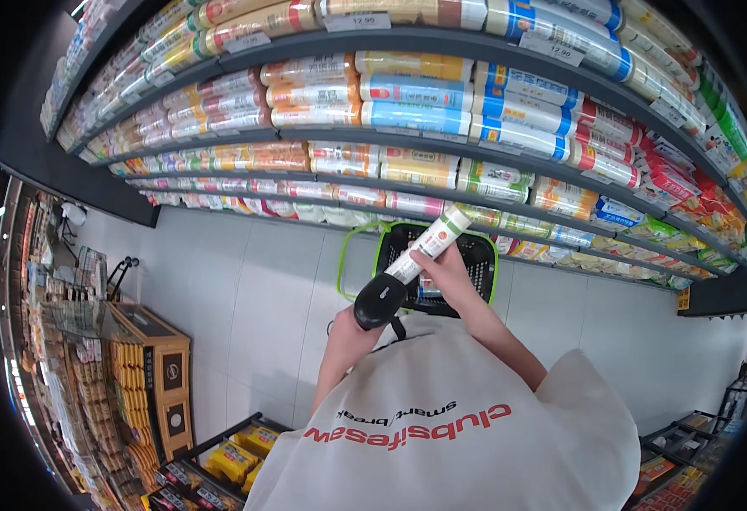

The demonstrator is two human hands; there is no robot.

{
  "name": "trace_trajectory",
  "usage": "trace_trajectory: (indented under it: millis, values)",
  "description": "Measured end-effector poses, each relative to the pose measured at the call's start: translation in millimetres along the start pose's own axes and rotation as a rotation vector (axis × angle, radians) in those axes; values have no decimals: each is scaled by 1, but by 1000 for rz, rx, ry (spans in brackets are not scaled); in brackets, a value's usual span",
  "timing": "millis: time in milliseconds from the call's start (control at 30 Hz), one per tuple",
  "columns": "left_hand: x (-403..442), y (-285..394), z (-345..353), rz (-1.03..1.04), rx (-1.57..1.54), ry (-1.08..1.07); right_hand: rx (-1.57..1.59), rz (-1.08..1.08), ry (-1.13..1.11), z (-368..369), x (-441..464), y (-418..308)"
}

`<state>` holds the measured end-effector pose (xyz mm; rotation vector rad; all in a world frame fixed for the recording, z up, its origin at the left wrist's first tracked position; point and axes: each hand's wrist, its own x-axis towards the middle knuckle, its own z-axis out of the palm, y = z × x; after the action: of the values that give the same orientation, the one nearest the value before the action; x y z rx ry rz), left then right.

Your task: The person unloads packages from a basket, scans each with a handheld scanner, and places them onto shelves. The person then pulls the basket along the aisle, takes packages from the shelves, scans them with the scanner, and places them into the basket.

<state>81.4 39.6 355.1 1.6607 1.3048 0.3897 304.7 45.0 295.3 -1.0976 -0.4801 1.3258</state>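
My left hand [352, 336] is closed around a black handheld barcode scanner [380, 300], most of its fingers hidden behind it. In my right hand [447, 277] is a pack of dried noodles [443, 230], a long white-and-green cylinder held at a slant. Its lower end meets or overlaps the scanner's head; I cannot tell whether they touch. Below both hands is a black shopping basket [494, 271] with a green rim and a green handle [341, 260] folded out to the left. Something packaged shows in the basket, partly hidden by my right hand.
Shelves [373, 134] of noodle packs curve across the front, with price tags [552, 48] on their edges. Grey floor tiles [246, 281] lie around the basket. A wooden display stand [172, 375] is at left, and yellow packs [233, 460] sit in a rack at lower left.
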Motion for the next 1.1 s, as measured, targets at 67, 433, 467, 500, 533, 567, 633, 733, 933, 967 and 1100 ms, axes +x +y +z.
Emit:
trace_trajectory:
  millis: [67, 433, 467, 500, 533, 567, 633, 733, 933, 967, 1100]
  values:
    - [6, -1, 3, 44, 0, 26, 38, -15, 6, -1, -3, -10]
    - [19, 9, -2, 14, -56, -6, 462, 449, -92, -88, 3, -22]
    - [22, 8, 1, 80, -87, 13, 392, 407, -118, -93, 0, -27]
    - [23, 5, 5, 141, -118, 32, 323, 369, -142, -94, -6, -31]
    - [25, 5, 6, 193, -146, 46, 261, 339, -161, -95, -10, -35]
    - [28, 7, 7, 165, -126, 31, 184, 298, -180, -97, -12, -37]
    - [27, 11, 6, 80, -74, -20, 160, 306, -193, -102, -14, -39]
    - [31, 19, 8, 80, -93, -49, 207, 336, -161, -107, -18, -45]
    - [33, 18, 8, 24, -71, -84, 176, 242, 34, -94, -27, -50]
    - [34, 14, 9, 58, -70, -68, 97, 208, 43, -94, -27, -55]
    - [32, 12, 5, 4, -53, -77, -277, -102, 90, -91, -22, -63]
